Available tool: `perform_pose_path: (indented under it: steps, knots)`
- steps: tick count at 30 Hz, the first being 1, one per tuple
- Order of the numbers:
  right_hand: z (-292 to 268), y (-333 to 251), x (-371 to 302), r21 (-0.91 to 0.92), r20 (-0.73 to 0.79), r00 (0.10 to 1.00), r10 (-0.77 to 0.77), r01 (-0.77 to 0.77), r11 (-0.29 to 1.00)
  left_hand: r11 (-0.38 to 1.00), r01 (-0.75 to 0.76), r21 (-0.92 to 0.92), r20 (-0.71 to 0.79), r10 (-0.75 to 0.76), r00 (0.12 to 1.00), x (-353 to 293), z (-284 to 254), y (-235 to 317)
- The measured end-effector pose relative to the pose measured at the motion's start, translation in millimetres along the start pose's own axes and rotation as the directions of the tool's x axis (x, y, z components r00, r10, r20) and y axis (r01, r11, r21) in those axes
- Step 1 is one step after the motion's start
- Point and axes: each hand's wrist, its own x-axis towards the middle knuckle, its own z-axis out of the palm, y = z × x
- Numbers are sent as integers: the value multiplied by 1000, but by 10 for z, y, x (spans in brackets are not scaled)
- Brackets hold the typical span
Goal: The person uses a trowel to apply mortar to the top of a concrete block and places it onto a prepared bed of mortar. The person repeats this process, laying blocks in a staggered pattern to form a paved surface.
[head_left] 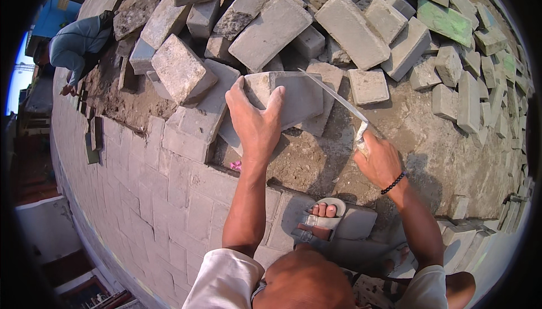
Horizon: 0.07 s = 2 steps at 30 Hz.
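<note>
My left hand (257, 118) grips the near left end of a grey paving block (302, 99), thumb on one side and fingers on the other. The block is tilted among other blocks at the edge of the pile. In my right hand (379, 159) is a long thin-bladed knife (337, 95), its handle wrapped in something whitish. The blade slants up and left, its tip above the block's far edge; whether it touches the block I cannot tell. A dark beaded bracelet (393, 183) circles my right wrist.
Loose paving blocks (353, 29) lie heaped ahead, one with green paint (445, 21). Laid paving (141, 196) spreads to the left, bordering bare soil (299, 159). My sandalled foot (323, 218) stands at that edge. Another person (82, 43) bends down at far left.
</note>
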Motion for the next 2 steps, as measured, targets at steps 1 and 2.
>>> perform_pose_path:
  steps: [1,2]
  knots:
    - [40,-47,-32,-56,56,997,47,-44,997,1000,4,8,3,-5,1000,1,5,2]
    - [25,-44,-40,-60,56,997,49,-45,997,1000,10,15,4,-10,1000,2,-5,35]
